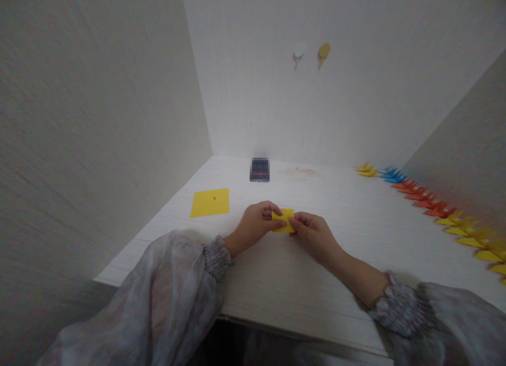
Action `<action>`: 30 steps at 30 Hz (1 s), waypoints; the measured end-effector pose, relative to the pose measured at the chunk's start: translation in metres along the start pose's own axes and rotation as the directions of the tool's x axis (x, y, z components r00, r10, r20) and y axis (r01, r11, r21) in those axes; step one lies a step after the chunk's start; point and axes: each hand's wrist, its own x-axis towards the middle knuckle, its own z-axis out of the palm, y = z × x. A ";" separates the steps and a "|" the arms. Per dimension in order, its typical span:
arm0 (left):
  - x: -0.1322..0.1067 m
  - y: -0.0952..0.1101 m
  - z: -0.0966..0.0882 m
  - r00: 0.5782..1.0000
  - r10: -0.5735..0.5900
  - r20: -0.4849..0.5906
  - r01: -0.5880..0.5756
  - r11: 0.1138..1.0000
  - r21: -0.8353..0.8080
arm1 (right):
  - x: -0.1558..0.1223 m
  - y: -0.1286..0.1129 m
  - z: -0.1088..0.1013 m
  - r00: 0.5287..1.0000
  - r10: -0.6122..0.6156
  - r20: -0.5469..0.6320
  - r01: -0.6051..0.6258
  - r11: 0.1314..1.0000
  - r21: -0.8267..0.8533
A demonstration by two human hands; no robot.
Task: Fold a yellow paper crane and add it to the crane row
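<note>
A small yellow piece of paper (pixel 283 221), roughly rectangular, is held up between my two hands over the front part of the table. My left hand (pixel 264 218), with a ring on one finger, pinches its left side between thumb and fingers. At its right edge, my right hand (pixel 312 229) grips it with thumb and forefinger. Whether the paper is folded is too small to tell. Farther left, a larger yellow sheet (pixel 209 203) lies flat on the table, bearing a tiny orange-red speck.
A dark blurred rectangular object (pixel 260 170) rests near the back wall. Along the right side runs a row of folded paper cranes (pixel 422 197) in yellow, blue and orange-red. Two hooks (pixel 324 51) are on the back wall. The white table (pixel 292 281) ends at a front edge.
</note>
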 end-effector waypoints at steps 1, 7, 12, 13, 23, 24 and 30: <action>0.000 0.000 0.000 1.000 0.001 0.002 -0.001 1.000 0.001 | 0.000 0.001 0.000 1.000 -0.005 0.000 0.005 1.000 -0.005; -0.001 0.001 0.000 0.999 0.048 0.009 -0.049 0.996 0.071 | 0.000 0.000 -0.001 0.999 -0.021 -0.045 0.014 0.990 -0.138; -0.002 0.004 0.001 0.998 0.052 0.026 -0.054 0.994 0.095 | 0.000 -0.001 -0.001 0.998 -0.038 -0.042 0.030 0.983 -0.180; -0.002 0.004 0.001 0.998 0.046 0.034 -0.049 0.995 0.088 | 0.000 0.000 -0.002 0.998 -0.041 -0.040 0.033 0.983 -0.180; -0.002 0.004 0.000 0.995 -0.014 0.097 0.015 1.000 -0.013 | 0.000 0.002 -0.003 0.997 -0.060 -0.055 0.048 0.979 -0.200; -0.002 0.004 0.000 0.994 -0.027 0.106 0.032 0.998 -0.046 | 0.000 0.002 -0.003 0.997 -0.060 -0.055 0.048 0.978 -0.202; -0.003 0.006 0.002 0.991 -0.106 0.085 0.119 0.980 -0.163 | -0.002 -0.002 -0.002 1.000 -0.012 -0.005 0.012 0.997 -0.079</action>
